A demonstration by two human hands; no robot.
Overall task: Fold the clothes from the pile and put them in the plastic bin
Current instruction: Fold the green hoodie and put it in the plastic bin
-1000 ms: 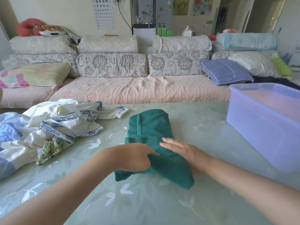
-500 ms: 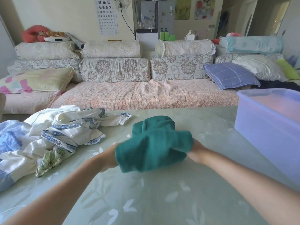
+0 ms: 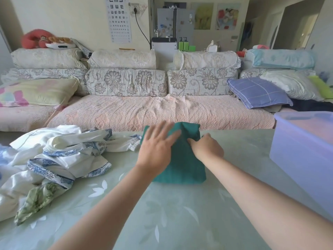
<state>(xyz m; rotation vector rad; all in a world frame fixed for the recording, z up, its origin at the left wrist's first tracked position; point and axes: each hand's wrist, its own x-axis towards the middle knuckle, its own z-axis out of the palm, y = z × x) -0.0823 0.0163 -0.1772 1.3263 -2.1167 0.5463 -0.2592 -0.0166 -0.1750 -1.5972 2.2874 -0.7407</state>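
Observation:
A folded dark green garment [image 3: 183,165] lies on the pale green table [image 3: 180,213], near its far edge. My left hand [image 3: 156,150] lies flat on the garment's left side, fingers straight and spread. My right hand [image 3: 207,148] rests on its right side with the fingers curled against the cloth; whether they pinch a fold is unclear. A pile of white, blue-patterned and green clothes [image 3: 50,163] covers the table's left part. The translucent bluish plastic bin [image 3: 304,156] stands at the right edge of the table.
A long sofa [image 3: 162,112] with floral cushions runs behind the table's far edge. A blue checked pillow [image 3: 257,92] lies on its right end. Bare table surface stretches between the garment and me.
The lower part of the green garment was lifted and folded away from me over the upper part. Both hands moved forward and now rest on the smaller folded bundle.

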